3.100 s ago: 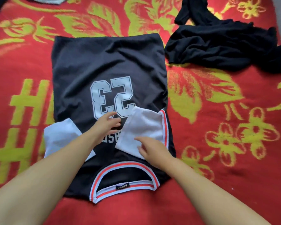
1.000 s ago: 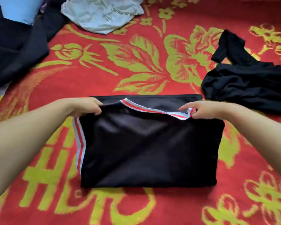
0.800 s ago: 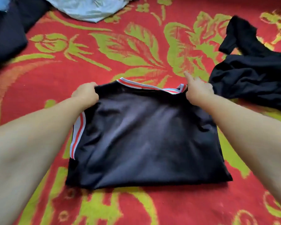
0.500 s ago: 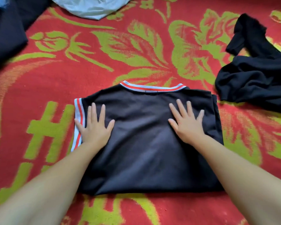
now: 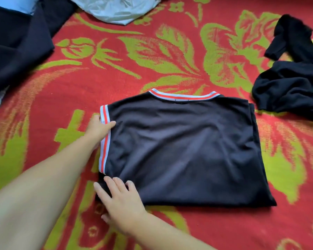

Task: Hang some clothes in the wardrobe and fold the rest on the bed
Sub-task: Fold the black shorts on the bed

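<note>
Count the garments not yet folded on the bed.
3: black garment at right, dark garment upper left, pale garment at top edge. More may lie out of frame.

A folded black sleeveless jersey with red-and-white striped trim (image 5: 184, 150) lies in the middle of the frame on a red bedspread with yellow-green flower patterns (image 5: 134, 69). The left hand (image 5: 100, 128) pinches its striped left edge, while the right hand (image 5: 121, 199) rests flat-fingered on its lower left corner. A crumpled black garment (image 5: 293, 87) lies at the right edge, dark folded cloth (image 5: 16, 47) at upper left, and a pale crumpled garment (image 5: 116, 9) at the top.
</note>
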The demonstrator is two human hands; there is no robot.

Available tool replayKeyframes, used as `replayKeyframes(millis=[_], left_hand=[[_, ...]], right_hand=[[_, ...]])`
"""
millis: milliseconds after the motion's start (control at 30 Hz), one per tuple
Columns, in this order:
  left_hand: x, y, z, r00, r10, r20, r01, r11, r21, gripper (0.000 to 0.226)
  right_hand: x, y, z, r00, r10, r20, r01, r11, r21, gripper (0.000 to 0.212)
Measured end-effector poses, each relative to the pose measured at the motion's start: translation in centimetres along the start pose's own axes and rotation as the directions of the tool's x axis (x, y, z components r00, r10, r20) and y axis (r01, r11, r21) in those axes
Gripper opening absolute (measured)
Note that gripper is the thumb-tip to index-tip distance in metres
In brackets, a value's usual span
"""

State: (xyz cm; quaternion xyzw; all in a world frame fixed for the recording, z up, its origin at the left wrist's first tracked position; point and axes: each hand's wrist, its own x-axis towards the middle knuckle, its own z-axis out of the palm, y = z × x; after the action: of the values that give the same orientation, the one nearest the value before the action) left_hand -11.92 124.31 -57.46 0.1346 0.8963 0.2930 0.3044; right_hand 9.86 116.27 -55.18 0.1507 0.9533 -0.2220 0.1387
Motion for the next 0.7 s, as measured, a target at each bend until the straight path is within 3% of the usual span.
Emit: replayKeyframes(millis=[67,200,367,467,600,700], left_hand=[[0.0,0.1,-0.4,0.999,0.03,0.027,-0.03,1.0,-0.003,0.023],[-0.4,1.4,-1.8,0.996,0.061,0.07,-0.059,0.998,-0.022,0.015],[-2.3,5.8,-3.6,0.986,0.128,0.109,-0.108,0.98,-0.167,0.005],[-5.0,10.9,-2.3,0.96,0.189,0.208,-0.118,0.943,-0.31,0.018],[-10.0,18.8,4.1,0.908,0.311,0.281,-0.17,0.886,-0.432,0.022],[-14.8,23.3,11.7,0.84,0.397,0.37,-0.191,0.854,-0.483,0.033]], right_hand=[[1.6,-1.8,0.7,0.99,0.054,0.13,-0.059,0.998,0.033,0.071],[2.3,-1.3,-0.3,0.995,0.046,0.093,-0.047,0.999,0.006,0.031],[-2.5,0.4,-4.2,0.967,-0.021,-0.253,0.075,0.976,0.206,0.017],[-7.4,3.5,-6.4,0.904,0.118,-0.41,0.048,0.927,0.371,0.022],[-13.8,10.3,-8.5,0.858,0.407,-0.314,-0.212,0.836,0.506,0.056],[-18.5,16.5,-8.4,0.754,0.593,-0.282,-0.435,0.773,0.461,0.06]])
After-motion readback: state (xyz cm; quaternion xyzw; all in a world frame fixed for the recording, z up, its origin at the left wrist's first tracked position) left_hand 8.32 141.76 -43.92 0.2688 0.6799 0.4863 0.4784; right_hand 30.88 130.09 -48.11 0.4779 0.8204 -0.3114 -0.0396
